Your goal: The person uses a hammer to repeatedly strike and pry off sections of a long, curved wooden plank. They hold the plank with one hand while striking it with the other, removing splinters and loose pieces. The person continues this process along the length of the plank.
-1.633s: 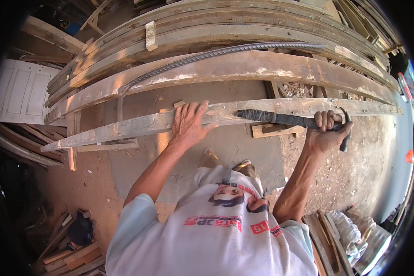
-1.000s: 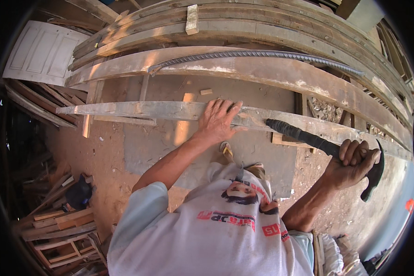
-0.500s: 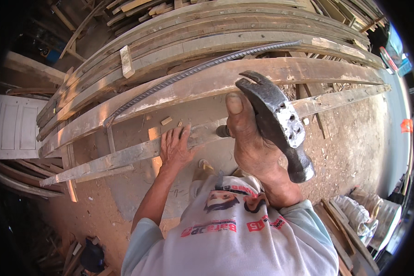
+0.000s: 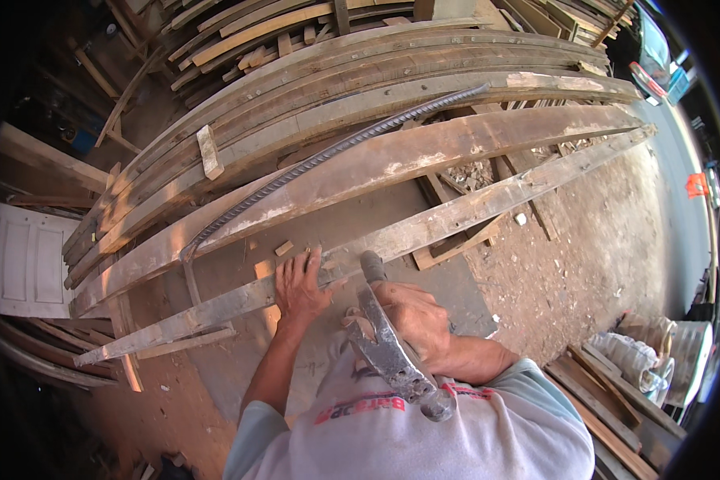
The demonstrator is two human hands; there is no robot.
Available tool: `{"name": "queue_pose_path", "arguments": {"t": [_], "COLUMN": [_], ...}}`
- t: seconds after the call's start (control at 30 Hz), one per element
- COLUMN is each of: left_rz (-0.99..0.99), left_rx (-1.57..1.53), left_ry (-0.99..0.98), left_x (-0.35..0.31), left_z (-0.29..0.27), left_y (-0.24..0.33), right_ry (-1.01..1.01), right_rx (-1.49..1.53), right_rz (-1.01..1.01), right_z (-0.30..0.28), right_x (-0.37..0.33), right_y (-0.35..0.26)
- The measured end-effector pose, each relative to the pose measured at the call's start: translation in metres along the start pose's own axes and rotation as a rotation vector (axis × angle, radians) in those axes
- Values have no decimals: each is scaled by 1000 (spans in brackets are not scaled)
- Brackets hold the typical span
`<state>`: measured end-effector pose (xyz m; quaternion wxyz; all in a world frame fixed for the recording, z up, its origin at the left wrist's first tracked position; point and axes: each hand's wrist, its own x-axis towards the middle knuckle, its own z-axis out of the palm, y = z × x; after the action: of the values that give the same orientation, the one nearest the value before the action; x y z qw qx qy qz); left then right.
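My right hand (image 4: 416, 322) is wrapped round the handle of a claw hammer (image 4: 392, 358). The worn metal head hangs in front of my shirt, and the dark handle end (image 4: 372, 266) points away, over a long weathered plank (image 4: 424, 228). On that same plank rests my left hand (image 4: 299, 286), fingers stretched out across its top and thumb apart. Beyond it lies a thick brown beam (image 4: 360, 178). A ribbed steel bar (image 4: 328, 152), slightly curved, lies along the far side of this beam.
Several long beams (image 4: 296, 112) lie side by side further off, with a short wood block (image 4: 210, 152) across them. A white panelled door (image 4: 28, 260) stands at the left. Wood chips litter the dirt floor (image 4: 568, 272). Bundled sacks (image 4: 632, 356) and more boards sit at the lower right.
My right hand has lowered and turned, bringing the hammer from over the plank down towards my chest. The left hand stays on the plank. The view has shifted slightly.
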<state>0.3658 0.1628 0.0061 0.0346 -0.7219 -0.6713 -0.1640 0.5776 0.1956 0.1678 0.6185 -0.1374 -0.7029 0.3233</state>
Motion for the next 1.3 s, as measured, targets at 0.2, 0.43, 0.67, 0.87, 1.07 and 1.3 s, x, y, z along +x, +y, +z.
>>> {"name": "queue_pose_path", "arguments": {"t": [0.2,0.43,0.67,0.87,1.07,1.3], "left_rz": [-12,-121,-113,-282,-604,-795], "left_rx": [25,-367,-1058,-1365,-1357,-1446], "left_ry": [-7,-9,248,472,400,355], "left_x": [-1,8,43,50,11,-33], "left_z": [1,-15,-120,-165,-175,-151], "left_y": [-4,3,57,119,114,105], "right_ry": [-98,216,-106,-470,-486,-737], "right_rx": [-229,-14,-190,-256,-202,-252], "right_rz": [139,310,170,100,-71,72], "right_z": [-6,-17,-28,12,20,-27], "right_x": [-3,83,110,50,10,-29], "right_y": [5,-3,19,42,51,84]}}
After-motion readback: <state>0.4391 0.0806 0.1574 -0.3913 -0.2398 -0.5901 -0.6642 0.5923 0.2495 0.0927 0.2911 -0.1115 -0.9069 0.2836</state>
